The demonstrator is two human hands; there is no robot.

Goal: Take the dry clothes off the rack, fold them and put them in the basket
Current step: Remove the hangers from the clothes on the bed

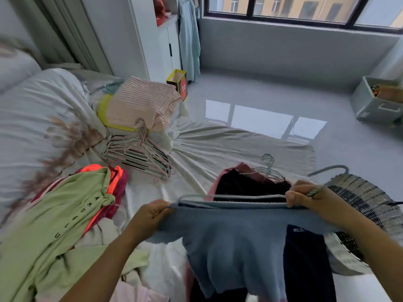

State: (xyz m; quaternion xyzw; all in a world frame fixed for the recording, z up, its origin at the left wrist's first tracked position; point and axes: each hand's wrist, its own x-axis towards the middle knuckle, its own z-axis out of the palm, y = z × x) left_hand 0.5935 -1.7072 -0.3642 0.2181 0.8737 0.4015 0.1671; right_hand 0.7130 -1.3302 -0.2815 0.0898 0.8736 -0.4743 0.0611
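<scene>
Your left hand [150, 216] pinches one end of the blue garment [229, 234], and your right hand [305, 198] grips its hanger [239, 196] by the neck. The garment hangs stretched between them, with the basket [362, 199] just behind your right hand.

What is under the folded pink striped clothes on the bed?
A flat yellow item pokes out at the left and near edges of the pink striped clothes. The rest of it, and anything else beneath, is covered.
</scene>
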